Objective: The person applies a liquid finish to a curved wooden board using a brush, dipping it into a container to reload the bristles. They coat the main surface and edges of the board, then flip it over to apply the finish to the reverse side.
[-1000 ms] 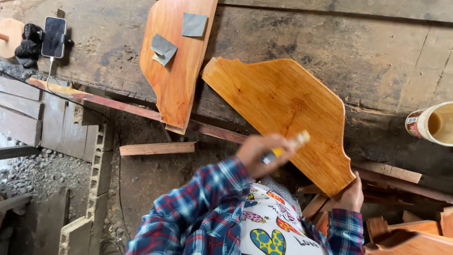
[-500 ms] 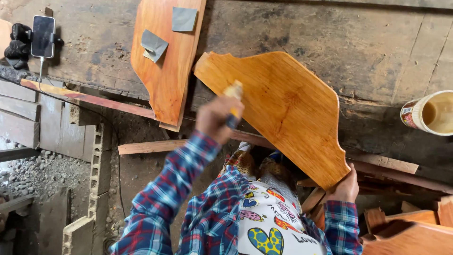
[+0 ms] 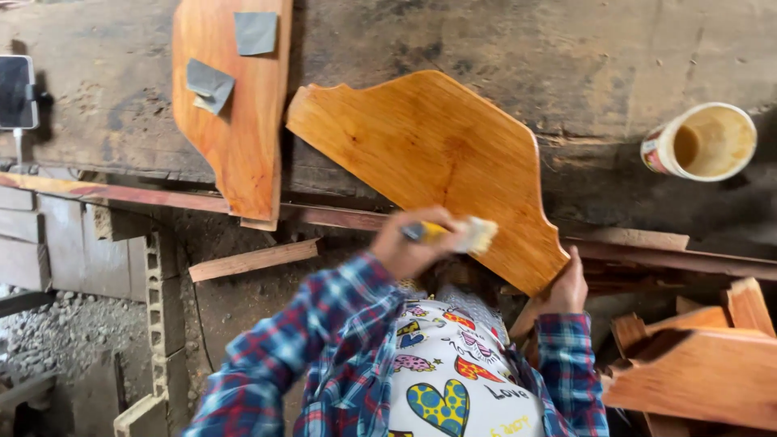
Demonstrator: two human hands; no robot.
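The left hand (image 3: 409,243) is curled in a closed fist around a brush (image 3: 453,235), wrist bent, its plaid-sleeved forearm reaching up to the near edge of the shaped wooden panel (image 3: 429,154). The right hand (image 3: 569,287) grips that panel's lower corner, fingers wrapped behind it.

A dark-screened phone (image 3: 16,91) stands far left; a round labelled can (image 3: 702,142) sits far right.
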